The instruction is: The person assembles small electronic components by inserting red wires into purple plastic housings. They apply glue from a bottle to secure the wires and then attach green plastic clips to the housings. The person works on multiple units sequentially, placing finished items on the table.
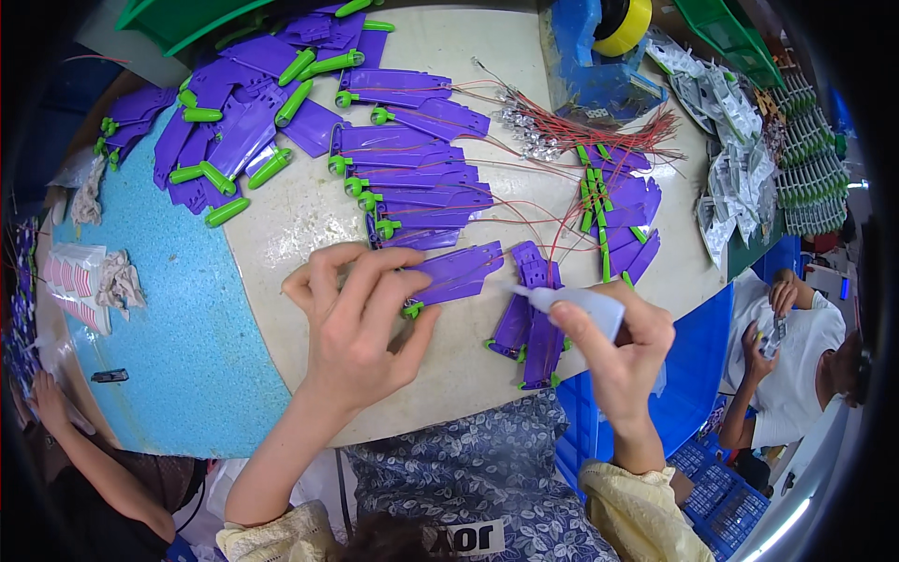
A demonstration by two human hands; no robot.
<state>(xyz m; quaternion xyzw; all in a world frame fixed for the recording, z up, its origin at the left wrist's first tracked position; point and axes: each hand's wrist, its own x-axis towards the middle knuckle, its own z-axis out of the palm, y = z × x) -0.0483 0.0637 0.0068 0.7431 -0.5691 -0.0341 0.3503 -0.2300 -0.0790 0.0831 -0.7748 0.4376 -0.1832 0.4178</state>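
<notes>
My left hand [361,314] bends its fingers over the left end of a purple wing-shaped plastic panel [464,272], gripping it against the table. A green end piece shows by the thumb. In my right hand [623,347] is a translucent white squeeze bottle [599,311], with its thin nozzle pointing left, just right of that panel. Below the nozzle, a few purple panels [541,337] with green ends overlap. Beyond my left hand runs a row of similar panels [412,178], with thin red wires trailing to the right.
A heap of purple panels with green tubes [239,122] covers the far left. Red-wired small bulbs [538,126] lie bundled near a blue tape dispenser [595,66]. Silvery parts [735,178] pile at right. Blue bins [688,361] stand below the edge. Co-workers [791,356] sit on both sides.
</notes>
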